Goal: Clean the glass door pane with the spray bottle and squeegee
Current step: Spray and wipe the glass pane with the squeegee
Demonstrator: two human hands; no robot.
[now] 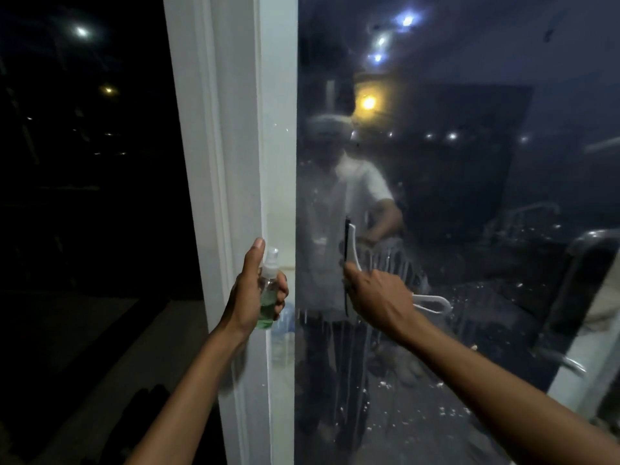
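We see our two hands raised in front of the door, well apart from each other. Our left hand (250, 290) grips one small clear plastic spray bottle (268, 290) with green liquid in its lower half; the fingers are curled round its body and the thumb stands straight up beside the white frame. The bottle's long axis is upright, its pale spray head at the top, just in front of the frame's edge. Which way the nozzle faces we cannot tell.

Our right hand (375, 293) holds one white plastic squeegee (350, 253) with a black rubber blade. The blade's long axis runs vertically, its edge laid against the glass near the pane's left side, and part of it is hidden behind our fingers. The white looped handle (432, 305) sticks out to the right, past the back of the hand.

The dark glass door pane (469, 196) carries white streaks running down beside the blade and scattered white specks lower down. It reflects a person in a white shirt and several lights. The white door frame (235, 162) stands upright left of the pane. At the far right, one metal lever handle (563, 359) shows.
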